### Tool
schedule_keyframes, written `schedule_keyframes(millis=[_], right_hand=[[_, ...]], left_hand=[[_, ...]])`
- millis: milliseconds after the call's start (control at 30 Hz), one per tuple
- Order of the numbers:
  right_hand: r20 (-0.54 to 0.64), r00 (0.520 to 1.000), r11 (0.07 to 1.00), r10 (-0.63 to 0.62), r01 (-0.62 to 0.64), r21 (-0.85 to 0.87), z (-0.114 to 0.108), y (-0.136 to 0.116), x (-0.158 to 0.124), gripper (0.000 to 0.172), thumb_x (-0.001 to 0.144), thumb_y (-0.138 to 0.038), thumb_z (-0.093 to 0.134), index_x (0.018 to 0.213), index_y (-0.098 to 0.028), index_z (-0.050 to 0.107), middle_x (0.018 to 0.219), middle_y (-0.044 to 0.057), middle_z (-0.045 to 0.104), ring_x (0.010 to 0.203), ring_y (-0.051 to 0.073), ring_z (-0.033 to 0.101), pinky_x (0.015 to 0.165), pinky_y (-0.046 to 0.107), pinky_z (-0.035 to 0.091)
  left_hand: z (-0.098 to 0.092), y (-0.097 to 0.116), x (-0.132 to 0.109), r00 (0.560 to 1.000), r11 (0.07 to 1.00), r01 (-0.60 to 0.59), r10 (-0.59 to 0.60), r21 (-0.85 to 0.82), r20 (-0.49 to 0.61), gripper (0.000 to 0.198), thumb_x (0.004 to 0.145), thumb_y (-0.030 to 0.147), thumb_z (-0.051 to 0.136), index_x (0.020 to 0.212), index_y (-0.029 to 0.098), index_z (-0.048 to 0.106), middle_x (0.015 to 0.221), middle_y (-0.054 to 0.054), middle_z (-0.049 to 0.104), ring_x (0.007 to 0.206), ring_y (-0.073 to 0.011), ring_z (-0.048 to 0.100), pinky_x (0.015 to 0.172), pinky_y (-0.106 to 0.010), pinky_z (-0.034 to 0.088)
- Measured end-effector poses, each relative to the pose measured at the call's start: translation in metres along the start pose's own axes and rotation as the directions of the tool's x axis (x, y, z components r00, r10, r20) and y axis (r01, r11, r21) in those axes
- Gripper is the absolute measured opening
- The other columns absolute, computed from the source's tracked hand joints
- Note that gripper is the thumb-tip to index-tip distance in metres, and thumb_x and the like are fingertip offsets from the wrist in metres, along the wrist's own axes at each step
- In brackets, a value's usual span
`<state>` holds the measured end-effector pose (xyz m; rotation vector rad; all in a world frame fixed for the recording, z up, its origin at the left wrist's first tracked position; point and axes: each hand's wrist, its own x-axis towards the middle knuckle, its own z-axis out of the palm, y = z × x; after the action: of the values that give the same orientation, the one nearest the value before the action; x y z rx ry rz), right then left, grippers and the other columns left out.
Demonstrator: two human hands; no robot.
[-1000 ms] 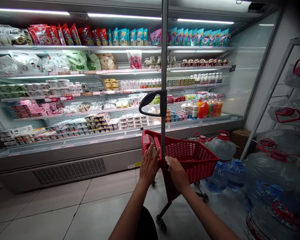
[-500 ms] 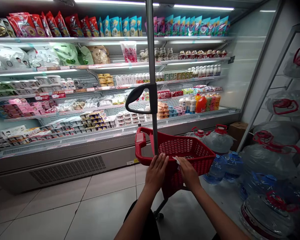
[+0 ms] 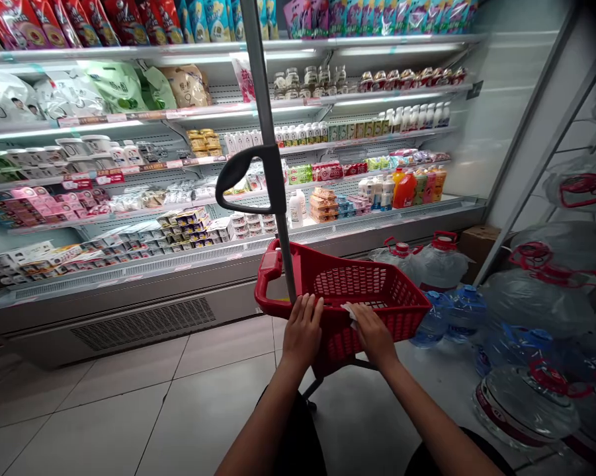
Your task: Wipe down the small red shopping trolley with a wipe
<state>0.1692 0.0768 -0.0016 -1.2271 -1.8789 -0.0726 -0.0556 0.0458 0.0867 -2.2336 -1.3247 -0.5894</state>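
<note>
The left hand [image 3: 302, 334] lies flat, fingers extended, on the red shopping cart [image 3: 337, 344]; the right hand [image 3: 376, 335] grips what looks like a white tissue [image 3: 348, 310] against the cart, which stands before a refrigerated display case [image 3: 228, 281].

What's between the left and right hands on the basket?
The head view shows red basket rim, and a white scrap against the right hand.

Red pouches [image 3: 129, 23] were lined along a far shelf [image 3: 119, 52] at left; a large jug [image 3: 523, 410] was set at near right; farther back, a brown box [image 3: 477, 240], apparently cardboard, was partly hidden.
</note>
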Motion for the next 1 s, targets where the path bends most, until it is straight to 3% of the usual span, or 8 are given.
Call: schedule_keyframes(millis=[100,200,300,400,533,667,867,1000], right_hand=[[0.008,0.999,0.999,0.042,-0.042,-0.034,-0.015,0.024,-0.014,0.053,0.103,-0.022,0.038,0.153,-0.024,0.054,0.147,0.007,0.063,0.141,0.028,0.054,0.121,0.054,0.043],[0.006,0.998,0.997,0.070,-0.070,-0.029,-0.023,0.024,-0.021,0.052,0.102,-0.024,0.041,0.153,-0.026,0.054,0.146,0.006,0.064,0.140,0.029,0.055,0.120,0.056,0.043],[0.034,0.999,0.999,0.023,-0.024,0.021,-0.017,-0.006,-0.014,0.055,0.102,-0.019,0.038,0.154,-0.029,0.052,0.147,0.003,0.064,0.140,0.026,0.056,0.122,0.054,0.042],[0.080,0.990,0.991,-0.115,0.109,0.071,0.002,-0.051,0.004,0.062,0.100,-0.012,0.036,0.159,-0.028,0.044,0.154,0.003,0.058,0.144,0.022,0.053,0.123,0.048,0.042],[-0.001,0.976,0.976,-0.219,0.219,0.018,0.023,-0.085,0.017,0.071,0.097,-0.005,0.034,0.165,-0.022,0.030,0.158,0.006,0.053,0.147,0.020,0.050,0.124,0.046,0.042],[-0.041,0.968,0.966,-0.246,0.241,-0.097,0.012,-0.060,-0.005,0.073,0.099,-0.002,0.031,0.167,-0.025,0.023,0.160,0.004,0.051,0.147,0.019,0.049,0.126,0.045,0.039],[-0.070,0.993,0.957,-0.096,0.072,-0.282,-0.030,0.007,-0.055,0.072,0.100,-0.002,0.030,0.167,-0.029,0.025,0.158,0.003,0.053,0.146,0.022,0.051,0.127,0.050,0.035],[-0.089,0.994,0.970,-0.061,0.038,-0.240,-0.028,0.000,-0.046,0.067,0.102,-0.006,0.032,0.166,-0.027,0.030,0.157,0.005,0.054,0.148,0.024,0.048,0.125,0.049,0.040]], left_hand=[[-0.004,-0.006,-0.007,1.000,1.000,0.009,-0.009,-0.016,0.010,0.066,0.089,0.004,0.047,0.152,0.023,0.052,0.154,-0.007,0.057,0.153,-0.0286,0.040,0.131,-0.052,0.028],[-0.006,-0.009,-0.011,0.999,0.997,0.041,-0.040,-0.065,0.011,0.064,0.088,0.005,0.050,0.147,0.028,0.057,0.149,-0.002,0.061,0.150,-0.0290,0.043,0.133,-0.053,0.023],[-0.005,-0.009,-0.010,0.998,0.992,0.059,-0.057,-0.116,0.023,0.062,0.088,0.007,0.052,0.144,0.029,0.060,0.142,-0.001,0.066,0.145,-0.0286,0.047,0.134,-0.054,0.019],[-0.002,-0.007,-0.008,0.998,0.990,0.056,-0.052,-0.133,0.033,0.063,0.089,0.009,0.052,0.150,0.028,0.055,0.143,-0.002,0.066,0.143,-0.0270,0.050,0.134,-0.053,0.020],[0.003,-0.009,-0.009,0.998,0.997,0.055,-0.054,-0.058,0.010,0.064,0.095,0.013,0.045,0.159,0.015,0.041,0.159,-0.006,0.052,0.148,-0.0242,0.045,0.132,-0.047,0.024],[0.006,-0.014,-0.016,0.998,0.998,0.057,-0.058,0.011,0.017,0.066,0.090,0.012,0.050,0.156,0.013,0.044,0.159,-0.009,0.052,0.149,-0.0267,0.042,0.131,-0.047,0.025],[0.011,-0.011,-0.018,0.994,0.994,0.109,-0.109,0.009,0.022,0.057,0.088,0.013,0.056,0.145,0.014,0.055,0.135,-0.012,0.064,0.140,-0.0313,0.049,0.130,-0.051,0.025],[0.016,0.001,-0.013,0.993,0.993,0.119,-0.119,0.005,0.015,0.058,0.087,0.013,0.057,0.145,0.011,0.055,0.137,-0.013,0.063,0.140,-0.0312,0.048,0.130,-0.050,0.025]])
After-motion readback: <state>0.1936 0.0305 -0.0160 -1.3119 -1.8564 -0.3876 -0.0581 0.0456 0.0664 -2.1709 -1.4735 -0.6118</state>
